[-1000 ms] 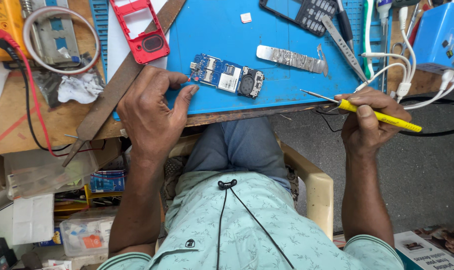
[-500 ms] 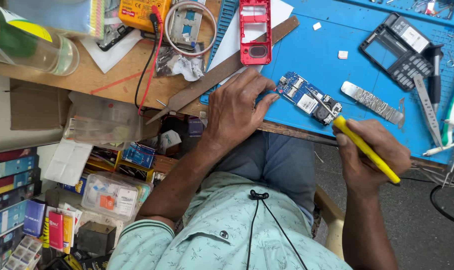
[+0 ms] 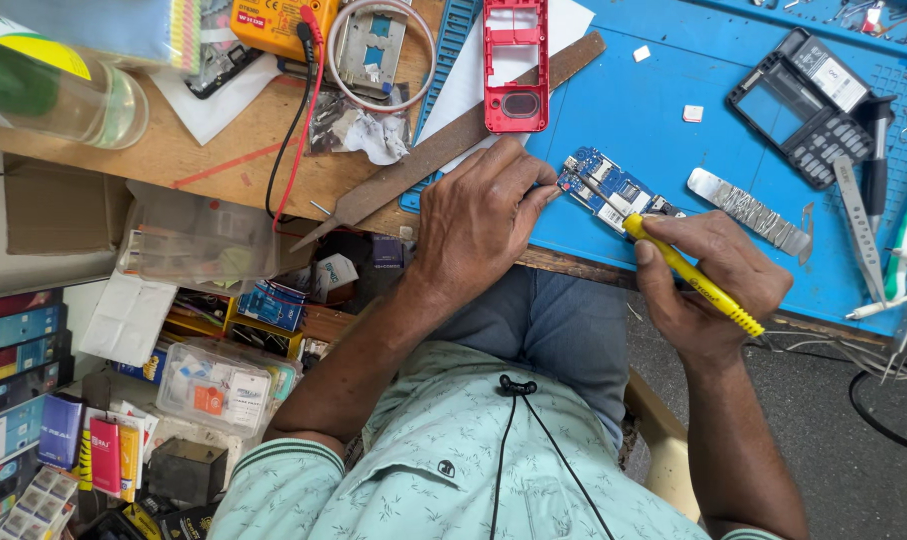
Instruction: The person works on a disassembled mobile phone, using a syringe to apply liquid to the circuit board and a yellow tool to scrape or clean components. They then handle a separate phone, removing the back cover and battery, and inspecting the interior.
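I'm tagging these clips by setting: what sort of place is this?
Likely a phone repair bench: a bare circuit board on a blue mat, a red phone frame, and a yellow-handled tool in the right hand.

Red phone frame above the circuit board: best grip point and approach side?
Grip the red phone frame by its two long side rails near the middle, coming from straight above. It lies flat on the blue mat, open-centred and thin, so the outer rails are its firmest parts. Its lower end sits close to the left hand and the flat file.
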{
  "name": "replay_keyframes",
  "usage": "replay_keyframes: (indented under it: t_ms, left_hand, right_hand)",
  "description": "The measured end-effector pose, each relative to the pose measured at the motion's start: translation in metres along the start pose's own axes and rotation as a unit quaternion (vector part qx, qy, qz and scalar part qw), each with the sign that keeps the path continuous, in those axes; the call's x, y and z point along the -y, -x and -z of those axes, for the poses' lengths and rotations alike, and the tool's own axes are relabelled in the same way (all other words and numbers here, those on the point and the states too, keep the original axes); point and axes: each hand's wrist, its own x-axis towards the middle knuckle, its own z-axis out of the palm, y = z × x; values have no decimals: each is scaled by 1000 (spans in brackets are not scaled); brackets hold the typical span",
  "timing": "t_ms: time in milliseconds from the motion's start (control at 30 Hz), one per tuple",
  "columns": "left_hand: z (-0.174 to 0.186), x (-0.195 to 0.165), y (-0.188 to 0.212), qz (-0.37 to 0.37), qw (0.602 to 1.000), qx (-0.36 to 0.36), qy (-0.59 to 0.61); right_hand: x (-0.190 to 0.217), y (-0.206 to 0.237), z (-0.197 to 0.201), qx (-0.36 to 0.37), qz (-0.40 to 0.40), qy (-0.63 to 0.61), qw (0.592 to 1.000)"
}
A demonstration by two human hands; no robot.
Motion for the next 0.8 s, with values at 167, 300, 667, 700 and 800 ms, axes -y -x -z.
replay_keyframes:
  t_ms: [167,300,667,700,800]
  left_hand:
    - [0,0,1,-7,1000,-7,2]
    - [-1,1,1,-9,1000,-6,0]
    - [-7,4,2,-13,1000,-8,-6]
    - [-7,4,2,-13,1000,-9,-6]
    - [-6,4,2,-15,1000,-12,-5]
  right_hand:
    - [3,0,0,10,-1,15,1000]
    - [5,-1,0,10,0,17,1000]
    - [5,-2,-2,10,2,13,1000]
    - [5,-3,-2,9,2,14,1000]
    - [6,-3,-2,10,0,15,1000]
